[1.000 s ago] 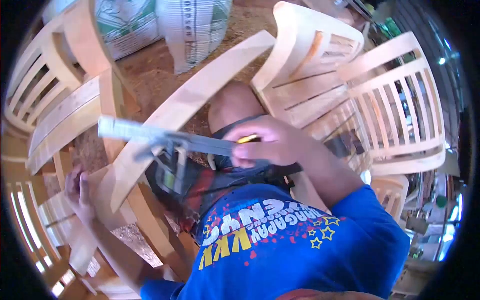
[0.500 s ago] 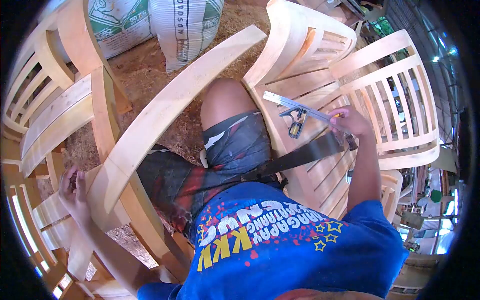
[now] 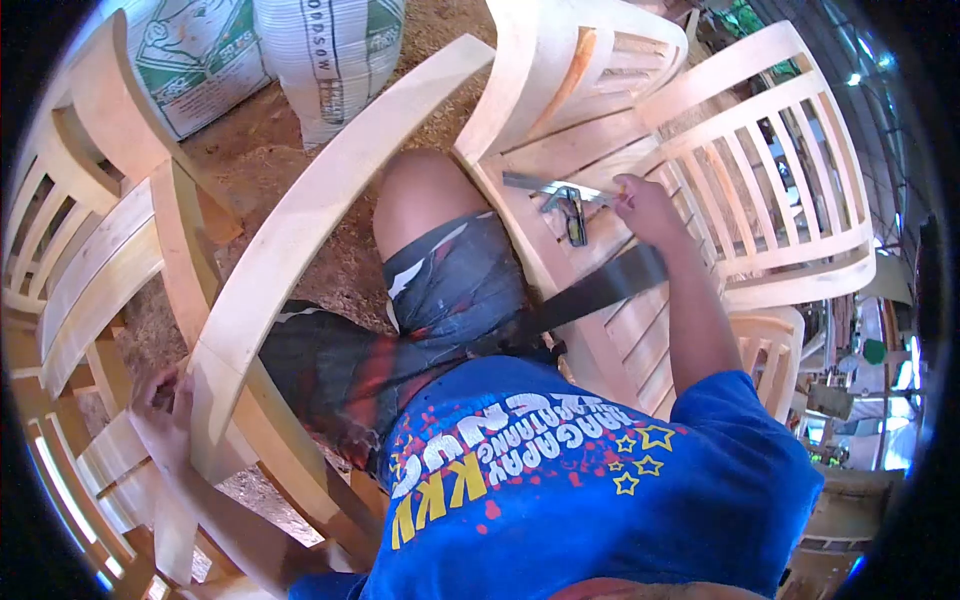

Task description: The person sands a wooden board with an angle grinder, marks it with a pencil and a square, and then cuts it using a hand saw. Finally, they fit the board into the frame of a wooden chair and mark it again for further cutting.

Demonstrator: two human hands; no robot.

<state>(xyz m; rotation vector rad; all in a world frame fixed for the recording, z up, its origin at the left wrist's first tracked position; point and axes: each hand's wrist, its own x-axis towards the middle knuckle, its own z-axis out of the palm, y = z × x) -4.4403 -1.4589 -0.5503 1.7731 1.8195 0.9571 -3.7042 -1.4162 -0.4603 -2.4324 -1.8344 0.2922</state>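
Observation:
My right hand (image 3: 648, 210) is closed on a combination square (image 3: 572, 210), holding one end of its steel rule above a slatted wooden seat (image 3: 640, 335). A small yellow bit shows at its fingers but is too small to name. Close below that hand lies a dark, saw-like blade (image 3: 605, 290); my forearm hides its far end. A long curved wooden board (image 3: 300, 235) slants across the left side, resting over a chair frame. At its lower end, the curled fingers of my left hand (image 3: 165, 415) touch the board's edge.
To the left stands a slatted wooden chair (image 3: 100, 285). On the right, more chair backs (image 3: 760, 175) crowd together. White-and-green sacks (image 3: 335, 65) sit on the sawdust-covered floor (image 3: 265, 145) at the top. My bent knee (image 3: 430, 195) lies between the board and the seat.
The whole view has shifted slightly. My right hand has tilted the combination square, so its rule lies more level. The fingers of my left hand have come in against the board's edge.

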